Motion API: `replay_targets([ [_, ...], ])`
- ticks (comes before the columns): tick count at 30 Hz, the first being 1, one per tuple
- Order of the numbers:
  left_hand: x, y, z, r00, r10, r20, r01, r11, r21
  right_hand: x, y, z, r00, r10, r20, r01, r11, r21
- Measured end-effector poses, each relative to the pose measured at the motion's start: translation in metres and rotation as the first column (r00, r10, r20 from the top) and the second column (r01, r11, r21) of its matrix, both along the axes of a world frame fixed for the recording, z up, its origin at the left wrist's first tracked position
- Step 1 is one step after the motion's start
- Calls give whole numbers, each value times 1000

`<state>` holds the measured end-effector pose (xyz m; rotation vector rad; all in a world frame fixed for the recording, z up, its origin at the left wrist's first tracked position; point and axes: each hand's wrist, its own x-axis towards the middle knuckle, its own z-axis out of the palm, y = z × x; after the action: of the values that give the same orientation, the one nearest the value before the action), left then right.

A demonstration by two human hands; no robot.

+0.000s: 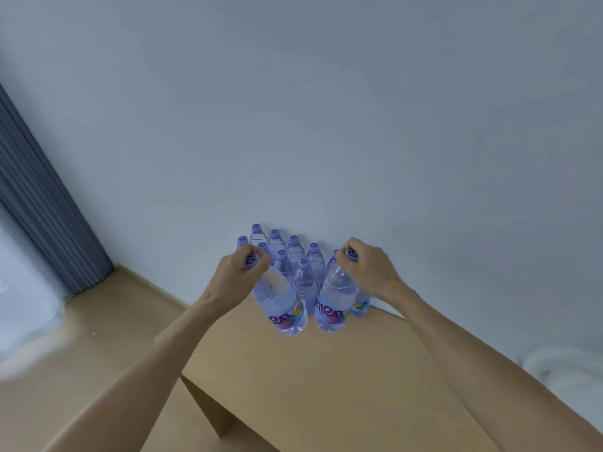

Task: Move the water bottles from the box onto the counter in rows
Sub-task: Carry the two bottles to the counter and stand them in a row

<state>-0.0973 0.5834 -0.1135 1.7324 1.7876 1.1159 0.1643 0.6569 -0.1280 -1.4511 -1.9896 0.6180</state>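
Observation:
Two clear water bottles with purple caps hang in my hands above the wooden counter (pixel 342 370). My left hand (pixel 239 272) grips the neck of one bottle (pixel 284 308), which tilts down to the right. My right hand (pixel 367 265) grips the neck of the other bottle (pixel 334 303), which is nearly upright. Behind them several more bottles (pixel 303 278) stand in rows against the white wall. The box is out of view.
The white wall (pixel 326 125) rises right behind the bottle rows. A grey pleated curtain (pixel 42 207) hangs at the far left. The counter's front edge (pixel 208 409) drops off at the lower left, with a lower wooden surface (pixel 98 337) beside it.

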Motion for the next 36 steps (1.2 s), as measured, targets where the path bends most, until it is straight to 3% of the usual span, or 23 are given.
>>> replay_targets([
  [9, 27, 100, -50, 949, -310, -51, 304, 947, -99, 28, 36, -45, 988, -137, 77, 143, 987, -75],
  [14, 38, 150, -73, 869, -489, -78, 475, 868, -149, 29, 40, -67, 961, -260, 93, 272, 949, -160],
  [17, 43, 174, -86, 794, -581, -180, 554, 813, -178, 27, 42, -79, 944, -320, 81, 330, 920, -212],
  [21, 50, 198, -98, 682, -641, -353, 609, 764, -211, 18, 42, -90, 931, -345, 121, 365, 895, -257],
  [27, 57, 214, -109, 555, -683, -476, 674, 704, -225, 2, 45, -95, 917, -363, 164, 393, 892, -225],
  [36, 64, 212, -120, 505, -666, -549, 651, 711, -265, -11, 57, -105, 931, -335, 146, 364, 883, -296],
])
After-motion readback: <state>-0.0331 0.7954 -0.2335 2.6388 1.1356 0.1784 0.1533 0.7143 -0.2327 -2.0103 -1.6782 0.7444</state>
